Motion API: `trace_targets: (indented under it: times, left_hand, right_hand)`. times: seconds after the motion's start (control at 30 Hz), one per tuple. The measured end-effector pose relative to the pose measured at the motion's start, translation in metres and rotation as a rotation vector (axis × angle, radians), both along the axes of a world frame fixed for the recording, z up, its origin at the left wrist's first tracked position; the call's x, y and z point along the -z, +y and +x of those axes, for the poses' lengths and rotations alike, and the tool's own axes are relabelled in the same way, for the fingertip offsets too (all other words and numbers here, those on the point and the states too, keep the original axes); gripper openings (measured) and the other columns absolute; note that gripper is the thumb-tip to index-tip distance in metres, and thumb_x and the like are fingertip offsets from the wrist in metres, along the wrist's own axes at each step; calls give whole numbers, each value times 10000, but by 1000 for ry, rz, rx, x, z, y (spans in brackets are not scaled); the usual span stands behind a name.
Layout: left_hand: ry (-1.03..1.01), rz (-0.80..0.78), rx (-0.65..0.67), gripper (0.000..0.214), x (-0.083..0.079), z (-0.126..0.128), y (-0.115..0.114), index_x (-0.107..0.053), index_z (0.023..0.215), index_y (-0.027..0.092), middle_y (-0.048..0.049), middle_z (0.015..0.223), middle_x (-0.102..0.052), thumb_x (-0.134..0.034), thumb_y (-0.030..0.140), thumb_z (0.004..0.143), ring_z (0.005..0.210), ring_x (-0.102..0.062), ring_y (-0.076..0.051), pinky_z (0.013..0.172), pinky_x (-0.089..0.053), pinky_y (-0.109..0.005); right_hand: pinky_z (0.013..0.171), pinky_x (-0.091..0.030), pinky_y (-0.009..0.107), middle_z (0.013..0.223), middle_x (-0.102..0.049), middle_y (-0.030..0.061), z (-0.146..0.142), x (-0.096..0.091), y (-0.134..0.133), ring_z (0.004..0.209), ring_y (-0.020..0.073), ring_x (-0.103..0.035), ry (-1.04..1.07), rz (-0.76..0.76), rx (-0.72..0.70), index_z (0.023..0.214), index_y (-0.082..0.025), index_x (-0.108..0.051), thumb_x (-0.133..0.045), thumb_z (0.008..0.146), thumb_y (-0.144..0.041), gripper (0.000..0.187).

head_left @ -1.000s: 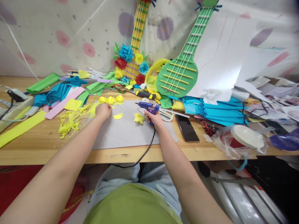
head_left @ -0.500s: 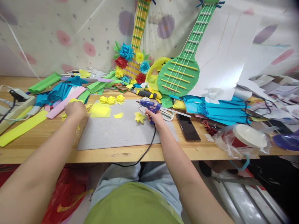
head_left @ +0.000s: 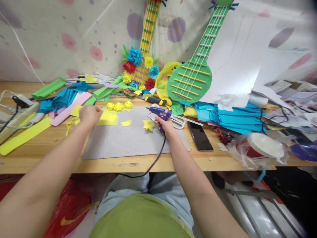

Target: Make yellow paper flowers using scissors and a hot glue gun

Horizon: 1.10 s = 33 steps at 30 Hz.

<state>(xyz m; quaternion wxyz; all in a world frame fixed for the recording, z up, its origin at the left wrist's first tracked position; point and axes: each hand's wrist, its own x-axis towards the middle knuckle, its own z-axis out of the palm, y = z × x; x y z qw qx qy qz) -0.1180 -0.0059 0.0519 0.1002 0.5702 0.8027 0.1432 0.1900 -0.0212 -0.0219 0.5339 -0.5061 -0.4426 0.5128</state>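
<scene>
Your right grip (head_left: pixel 164 125) is clamped round the handle of the blue glue gun (head_left: pixel 162 115), which sits upright in your hand with its nozzle facing left. Its black cord (head_left: pixel 158 154) drops from the handle and runs over the near edge of the bench (head_left: pixel 99 168). Just left of that grip, on the grey mat (head_left: pixel 119 142), lies the yellow paper flower (head_left: pixel 148 125), apart from your fingers; the nozzle reaches out over the mat beyond it. Further left, between your two hands, you have the loose yellow petals (head_left: pixel 126 123).

Your left grip (head_left: pixel 89 115) is at the mat's far left corner, its fingertips drawn close together and aimed right. It is blurred, so you cannot tell whether anything is pinched in it. The yellow paper sheet (head_left: pixel 108 118) lies right at those fingertips, though contact is unclear. Another yellow piece (head_left: pixel 75 111) shows on the other side of that hand, with yellow scraps (head_left: pixel 71 124) nearer you.

Three yellow paper roses (head_left: pixel 119 106) stand in a row along the mat's far edge, beyond the sheet. Right of the glue gun are the scissors (head_left: pixel 179 123), then your phone (head_left: pixel 200 136).
</scene>
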Motion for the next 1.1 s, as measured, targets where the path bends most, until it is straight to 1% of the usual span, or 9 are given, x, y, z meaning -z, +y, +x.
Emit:
trace_targets:
  times: [0.03, 0.1, 0.17, 0.27, 0.5, 0.63, 0.83, 0.97, 1.1]
  left_hand:
    - [124, 23, 33, 258, 4, 6, 3, -665, 865, 124, -99, 986, -644, -594, 353, 771, 1028, -553, -301, 866, -428, -383]
    - [193, 44, 158, 195, 15, 25, 7, -683, 766, 179, -80, 914, -672, -629, 361, 720, 964, -589, -278, 820, -433, -336]
    - [140, 33, 281, 179, 26, 45, 10, -684, 734, 219, -63, 856, -683, -660, 383, 666, 888, -612, -257, 752, -441, -309]
    - [31, -53, 329, 210, 37, 65, 12, -675, 710, 243, -51, 816, -686, -707, 404, 580, 782, -622, -235, 680, -440, -300]
    - [-23, -94, 284, 218, 42, 72, 16, -587, 588, 225, -32, 689, -644, -727, 377, 520, 676, -588, -198, 619, -416, -280]
    - [-135, -20, 244, 161, 44, 74, 13, -571, 622, 205, -12, 673, -632, -675, 325, 595, 637, -568, -166, 587, -390, -260]
    - [-323, 72, 313, 98, 44, 70, 13, -615, 683, 182, 5, 676, -640, -593, 276, 670, 667, -572, -151, 623, -404, -249]
    - [-577, 126, 278, 75, 40, 74, 13, -606, 698, 166, -7, 733, -659, -573, 232, 683, 680, -594, -135, 657, -435, -249]
    - [-813, 87, 234, 86, 32, 86, 4, -597, 763, 142, -14, 700, -640, -567, 179, 692, 577, -572, -99, 595, -457, -238]
  right_hand:
    - [364, -315, 215, 460, -495, -30, 0, 0, 0, 376, 62, -388, 6, -1, 9, 629, -167, -570, -696, 576, -474, 336]
    - [367, -323, 212, 477, -510, -26, 0, 1, 0, 387, 63, -398, 12, -9, 30, 630, -168, -565, -696, 573, -469, 334]
    - [368, -330, 208, 485, -515, -23, 1, 2, 1, 395, 63, -406, 12, -21, 47, 626, -166, -563, -692, 576, -470, 334]
    - [364, -325, 203, 478, -511, -27, 2, 5, 3, 394, 62, -407, 23, -20, 38, 639, -165, -565, -687, 590, -469, 331]
    - [363, -327, 206, 485, -527, -21, 2, 6, 4, 402, 69, -417, 41, 1, 34, 647, -164, -564, -688, 600, -447, 312]
    - [357, -317, 197, 474, -518, -30, 2, 5, 3, 389, 62, -407, 52, 4, 32, 660, -163, -562, -683, 604, -436, 304]
    - [357, -318, 191, 478, -522, -31, 1, 1, 1, 389, 56, -409, 67, 8, 32, 657, -162, -566, -698, 598, -435, 309]
    - [363, -312, 202, 476, -520, -29, 1, -3, -2, 382, 54, -396, 41, 16, 2, 640, -155, -578, -702, 597, -434, 308]
    - [380, -325, 207, 517, -552, -16, 2, -7, -5, 413, 61, -423, 18, 28, -67, 659, -151, -598, -706, 594, -454, 328]
